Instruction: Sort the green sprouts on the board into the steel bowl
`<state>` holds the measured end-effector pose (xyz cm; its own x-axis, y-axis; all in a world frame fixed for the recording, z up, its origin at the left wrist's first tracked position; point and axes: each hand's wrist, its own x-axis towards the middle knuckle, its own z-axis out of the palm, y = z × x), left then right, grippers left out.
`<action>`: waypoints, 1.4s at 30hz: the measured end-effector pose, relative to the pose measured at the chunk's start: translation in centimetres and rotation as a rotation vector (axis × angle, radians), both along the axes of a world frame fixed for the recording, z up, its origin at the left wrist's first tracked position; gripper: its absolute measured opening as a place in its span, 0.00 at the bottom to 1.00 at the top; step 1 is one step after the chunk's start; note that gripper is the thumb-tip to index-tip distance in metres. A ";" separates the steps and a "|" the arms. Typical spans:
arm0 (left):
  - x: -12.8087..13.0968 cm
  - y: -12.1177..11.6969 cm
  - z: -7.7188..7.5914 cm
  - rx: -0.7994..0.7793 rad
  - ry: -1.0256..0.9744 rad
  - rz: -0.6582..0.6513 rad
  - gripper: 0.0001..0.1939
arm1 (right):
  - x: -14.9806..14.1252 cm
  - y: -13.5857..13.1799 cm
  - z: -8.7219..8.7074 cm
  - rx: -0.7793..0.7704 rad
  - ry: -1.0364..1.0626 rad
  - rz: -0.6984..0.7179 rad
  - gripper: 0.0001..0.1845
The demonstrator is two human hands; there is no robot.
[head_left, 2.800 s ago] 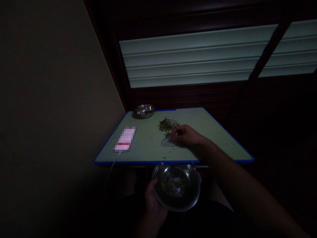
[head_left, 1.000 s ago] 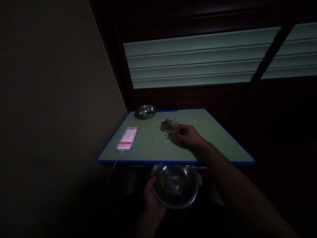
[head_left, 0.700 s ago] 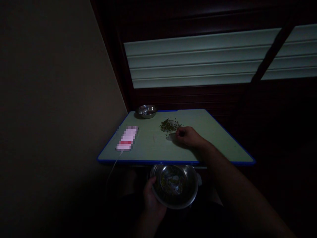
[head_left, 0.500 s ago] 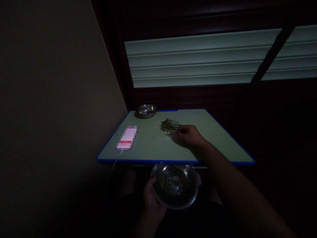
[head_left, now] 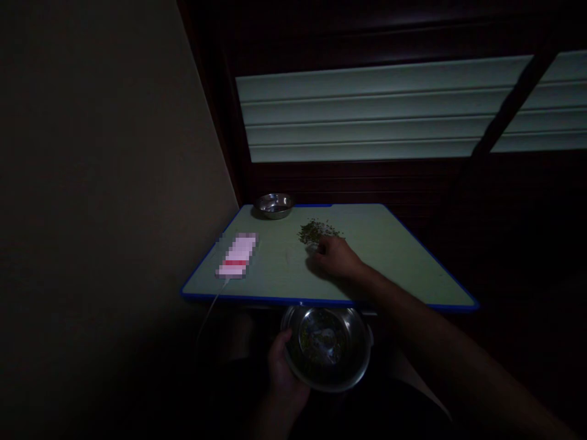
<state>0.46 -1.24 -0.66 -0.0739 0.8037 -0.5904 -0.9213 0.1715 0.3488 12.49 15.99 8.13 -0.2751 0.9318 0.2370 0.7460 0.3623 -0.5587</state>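
Right hand [head_left: 337,260] has slid left along the table [head_left: 403,256] from half a second ago, now at the near edge of the seed pile [head_left: 314,231], fingers curled down touching it; whether they pinch anything, cannot tell. Left hand [head_left: 284,366] keeps gripping the rim of the big bowl [head_left: 326,347] below the table edge, some seeds inside. Small bowl [head_left: 274,205] and phone [head_left: 237,255] unmoved. Looks like another scoop starting.

Pale green table [head_left: 394,256], blue edging. Pile of small green grains [head_left: 316,231] near middle. Small steel bowl [head_left: 274,205] beyond pile, far-left corner. Phone [head_left: 237,255] left of pile, cable [head_left: 208,315] trailing off near edge.
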 end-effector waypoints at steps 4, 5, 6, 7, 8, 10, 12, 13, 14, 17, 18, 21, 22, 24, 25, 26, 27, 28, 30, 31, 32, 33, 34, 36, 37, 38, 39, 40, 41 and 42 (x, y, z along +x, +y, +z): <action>0.0 0.0 0.0 0.016 -0.002 -0.022 0.12 | -2.1 -0.1 0.4 -0.051 0.003 -0.043 0.07; 0.0 0.0 0.0 0.016 -0.001 -0.026 0.11 | -2.7 0.0 0.4 -0.042 0.006 -0.050 0.06; -0.1 0.0 0.0 0.015 0.001 -0.025 0.11 | -3.3 0.2 0.3 -0.046 0.011 -0.059 0.06; 0.0 0.0 0.0 0.012 0.004 -0.022 0.11 | -3.9 0.3 0.2 -0.058 0.013 -0.051 0.06; 0.0 0.0 0.1 0.008 0.005 -0.020 0.10 | -4.3 0.5 0.1 -0.072 0.019 -0.056 0.06; 0.0 -0.1 0.1 0.001 0.004 -0.019 0.10 | -4.9 0.8 0.1 -0.103 0.048 -0.064 0.06; 0.0 -0.1 0.1 0.004 0.012 -0.017 0.10 | -4.6 1.3 0.3 -0.124 0.087 -0.084 0.06; 0.0 -0.1 0.1 0.008 0.016 -0.018 0.10 | -4.1 1.5 0.5 -0.118 0.108 -0.095 0.06; 0.0 -0.1 0.1 0.011 0.020 -0.019 0.10 | -3.5 1.9 0.7 -0.105 0.131 -0.087 0.05; 0.0 -0.1 0.3 0.009 0.018 -0.018 0.10 | -0.7 3.1 1.1 -0.115 0.240 -0.035 0.09; 0.0 -0.1 0.4 -0.001 0.013 -0.018 0.11 | 0.3 3.4 1.1 -0.116 0.272 -0.023 0.11; 0.0 0.0 0.5 -0.019 -0.004 -0.023 0.11 | 2.6 4.0 0.4 -0.109 0.394 -0.023 0.17; 0.1 0.0 0.5 -0.017 -0.007 -0.027 0.11 | 3.1 4.1 0.1 -0.101 0.412 -0.031 0.18; 0.1 0.0 0.4 -0.001 0.003 -0.038 0.11 | 3.6 3.9 -0.6 -0.084 0.401 -0.046 0.18; 0.1 0.0 0.3 0.004 0.016 -0.039 0.10 | 3.7 3.8 -0.8 -0.078 0.392 -0.050 0.17; 0.0 0.0 0.2 0.004 0.031 -0.039 0.10 | 3.8 3.8 -0.9 -0.073 0.391 -0.051 0.17; 0.0 0.0 0.1 0.000 0.046 -0.036 0.09 | 3.8 3.7 -1.0 -0.072 0.394 -0.050 0.16; 0.0 0.0 0.1 -0.007 0.058 -0.031 0.09 | 3.8 3.7 -1.0 -0.073 0.397 -0.051 0.15; -0.1 -0.1 0.1 -0.014 0.063 -0.026 0.10 | 3.8 3.7 -1.0 -0.081 0.389 -0.058 0.13; -0.1 -0.1 0.1 -0.019 0.059 -0.030 0.10 | 3.7 3.7 -1.0 -0.089 0.380 -0.057 0.12; -0.1 -0.2 0.1 -0.020 0.054 -0.033 0.11 | 3.7 3.7 -1.0 -0.095 0.371 -0.051 0.11; -0.2 -0.2 0.2 -0.020 0.051 -0.032 0.11 | 3.7 3.6 -1.0 -0.100 0.363 -0.037 0.10; -0.2 -0.2 0.2 -0.018 0.051 -0.031 0.12 | 3.7 3.6 -1.0 -0.105 0.354 -0.017 0.10; -0.1 -0.2 0.2 -0.013 0.047 -0.032 0.12 | 3.6 3.4 -1.1 -0.126 0.335 0.015 0.09; -0.1 -0.1 0.2 -0.011 0.045 -0.030 0.11 | 3.5 3.4 -1.1 -0.136 0.321 0.028 0.08; -0.1 -0.1 0.2 -0.008 0.041 -0.030 0.11 | 3.5 3.3 -1.1 -0.144 0.305 0.035 0.08; -0.1 -0.1 0.1 -0.002 0.037 -0.031 0.10 | 3.5 3.2 -1.1 -0.147 0.288 0.038 0.08; -0.1 -0.1 0.1 0.006 0.031 -0.033 0.10 | 3.4 3.2 -1.1 -0.142 0.272 0.038 0.07; -0.1 -0.1 0.1 0.010 0.028 -0.035 0.10 | 3.4 3.2 -1.1 -0.133 0.257 0.038 0.07; -0.1 -0.1 0.1 0.011 0.025 -0.039 0.10 | 3.4 3.2 -1.2 -0.126 0.243 0.039 0.07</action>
<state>0.33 -1.36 -0.59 -0.0567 0.8125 -0.5802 -0.9051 0.2035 0.3733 15.88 19.18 6.97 -0.2603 0.9480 0.1834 0.5714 0.3043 -0.7622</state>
